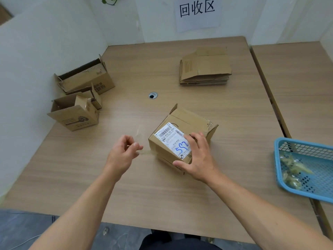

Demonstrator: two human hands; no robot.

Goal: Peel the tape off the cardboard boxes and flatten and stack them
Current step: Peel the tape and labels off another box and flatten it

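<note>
Peeling was the step in hand. The labelled box [182,139] sat on the table [162,195] just in front of the person. Their right hand [196,159] lay spread over its top and label, fingers relaxed and thumb against the near edge, pressing it down rather than gripping it. To the left of that box, the left hand [124,150] had its fingertips pinched on a clear strip of tape [146,152]. The strip ran taut from the fingers to the box's near left side, so one end seemed not yet free.

By my reckoning the next move called for a steady pull away from the box while the right hand kept it from sliding. After that the strip belonged in the blue basket [276,159], well off to the right of the box, and the box wanted flattening.

Counting round from that box: one box being worked, and two more open boxes to its far left, the larger [84,78] behind the smaller [73,114]. One stack of flattened boxes [204,69] lay beyond it to the right, its layers too close to number. The one basket held a few crumpled wads of tape [293,168].
</note>
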